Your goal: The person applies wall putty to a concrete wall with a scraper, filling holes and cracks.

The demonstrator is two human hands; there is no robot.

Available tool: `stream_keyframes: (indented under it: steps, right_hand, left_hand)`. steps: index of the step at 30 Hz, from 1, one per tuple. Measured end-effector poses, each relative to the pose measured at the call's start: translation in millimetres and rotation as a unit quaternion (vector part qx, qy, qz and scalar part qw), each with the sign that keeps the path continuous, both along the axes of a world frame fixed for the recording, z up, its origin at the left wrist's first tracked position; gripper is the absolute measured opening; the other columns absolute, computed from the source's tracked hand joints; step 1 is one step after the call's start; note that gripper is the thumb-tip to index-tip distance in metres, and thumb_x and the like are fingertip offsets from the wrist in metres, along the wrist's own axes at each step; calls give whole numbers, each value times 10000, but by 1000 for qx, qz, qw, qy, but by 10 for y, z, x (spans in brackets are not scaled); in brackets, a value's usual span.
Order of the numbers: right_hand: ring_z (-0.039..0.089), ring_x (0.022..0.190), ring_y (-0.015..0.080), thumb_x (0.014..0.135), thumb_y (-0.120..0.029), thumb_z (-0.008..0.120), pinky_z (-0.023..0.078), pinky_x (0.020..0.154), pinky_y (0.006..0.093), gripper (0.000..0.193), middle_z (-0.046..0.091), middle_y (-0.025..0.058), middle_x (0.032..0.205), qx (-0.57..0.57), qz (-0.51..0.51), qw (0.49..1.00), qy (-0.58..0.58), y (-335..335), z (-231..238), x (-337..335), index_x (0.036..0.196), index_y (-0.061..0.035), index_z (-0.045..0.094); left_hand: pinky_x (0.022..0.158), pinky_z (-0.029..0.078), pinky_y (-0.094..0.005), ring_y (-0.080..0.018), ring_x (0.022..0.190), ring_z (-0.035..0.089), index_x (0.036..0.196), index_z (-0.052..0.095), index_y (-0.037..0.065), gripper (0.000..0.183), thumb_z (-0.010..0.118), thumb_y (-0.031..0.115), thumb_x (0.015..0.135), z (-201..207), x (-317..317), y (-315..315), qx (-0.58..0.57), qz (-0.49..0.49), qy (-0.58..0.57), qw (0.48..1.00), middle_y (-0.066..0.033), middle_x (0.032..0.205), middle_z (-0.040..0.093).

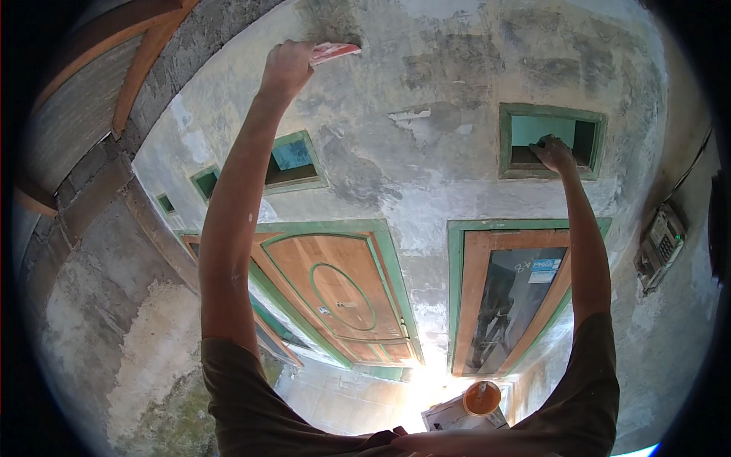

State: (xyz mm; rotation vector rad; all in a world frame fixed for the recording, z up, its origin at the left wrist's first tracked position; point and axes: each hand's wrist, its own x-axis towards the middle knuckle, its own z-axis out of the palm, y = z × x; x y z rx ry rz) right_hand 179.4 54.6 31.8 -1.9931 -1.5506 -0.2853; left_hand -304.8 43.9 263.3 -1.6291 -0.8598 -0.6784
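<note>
My left hand (286,68) is raised high and closed round a flat red piece (333,52) smeared with white, its far end against the patchy grey plastered wall (426,137). The exact kind of tool does not show. Farther right and lower, my right hand (554,154) is raised to a small opening with a green frame (505,141). Its fingers are curled over the lower part of the frame, and what lies under the fingertips is partly hidden.
Below stand a wooden door (343,297) in a green frame and a wood-framed glass panel (506,305). Near me, an orange bucket (493,399) rests on a whitish surface. An electric meter (661,247) hangs at the right. Another opening (295,161) is partly behind my left forearm.
</note>
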Motion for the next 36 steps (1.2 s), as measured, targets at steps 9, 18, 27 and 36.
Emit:
stream_keyframes:
  steps: [9,18,27,36]
  right_hand:
    - [527,1063,311,786,-462,538,411,911,425,468,580,151,1095,-22,0,1000,9,-26,64,-17,1040,-72,588]
    - [540,1042,317,785,-455,543,432,889,408,445,576,165,1093,-7,21,1000,7,24,29,18,970,-60,628]
    - [538,1032,324,788,-469,541,419,899,420,473,576,183,1072,-5,17,1000,-14,62,17,34,1028,-63,579]
    - [538,1034,332,786,-464,540,426,891,409,442,580,170,1078,-2,5,1000,15,-101,65,-149,977,-72,606]
  left_hand:
    - [735,485,-411,-324,789,603,904,627,104,200,654,164,714,359,168,135,-4,34,-42,999,-165,813,614]
    - [706,486,-436,-333,785,613,957,664,161,217,540,123,783,845,32,-94,45,24,-17,999,-151,856,638]
    - [644,511,-405,-275,746,627,849,638,113,139,589,99,720,406,246,220,85,108,-20,990,-109,797,642]
    - [605,508,-387,-251,698,630,1138,554,149,465,604,78,681,-184,327,423,74,-45,-63,994,-102,813,636]
